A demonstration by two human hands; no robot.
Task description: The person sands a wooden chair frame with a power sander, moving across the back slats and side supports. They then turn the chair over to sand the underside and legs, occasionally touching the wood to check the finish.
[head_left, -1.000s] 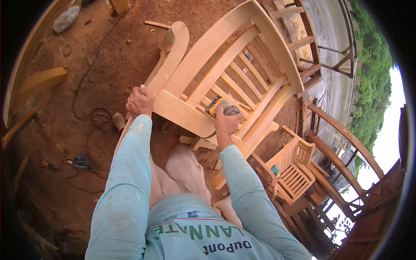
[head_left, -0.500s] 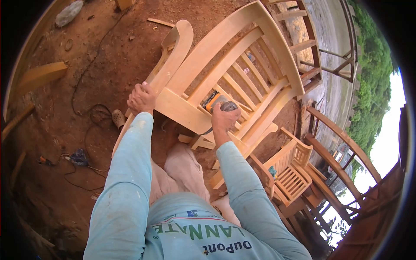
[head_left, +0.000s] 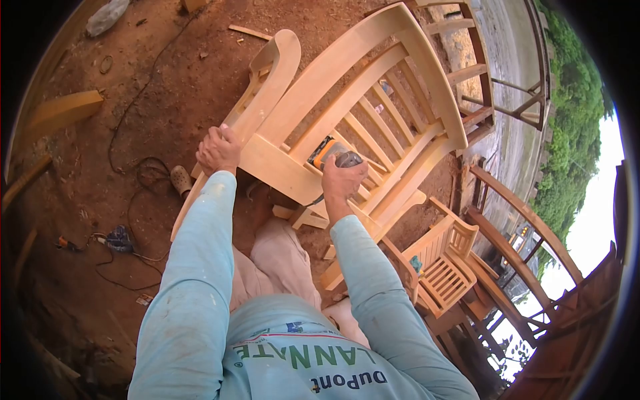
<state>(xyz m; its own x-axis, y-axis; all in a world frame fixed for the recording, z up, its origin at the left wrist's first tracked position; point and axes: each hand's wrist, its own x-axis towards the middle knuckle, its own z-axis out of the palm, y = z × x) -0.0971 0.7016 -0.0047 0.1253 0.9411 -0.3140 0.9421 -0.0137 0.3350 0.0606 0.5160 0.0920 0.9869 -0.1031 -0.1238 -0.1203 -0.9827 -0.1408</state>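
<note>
Sander (head_left: 325, 151): yellow-orange body, black parts, dark rounded grip. It sits over the slats of the chair (head_left: 280, 175), just beyond the wide plain board; its underside is hidden, so contact can't be told. Right hand (head_left: 343, 180) is clamped on the sander's grip. Left hand (head_left: 219, 150) has its fingers curled over the chair's arm (head_left: 277, 87), near where it meets that board. Chair is pale bare wood, smooth-looking, with a curved top rail.

Containers: whitish bag (head_left: 107, 18) on the soil, well left of the chair, contents can't be told. Small chair (head_left: 448, 277), right of the chair, carries a teal cloth (head_left: 416, 263).

Edges/room: open gaps between the chair's slats. Bare red soil left of the chair, with cord (head_left: 157, 59) running across it and a clog (head_left: 181, 180) close by the arm. Right side is tighter: small chair near, timber frames (head_left: 527, 203) farther out.
</note>
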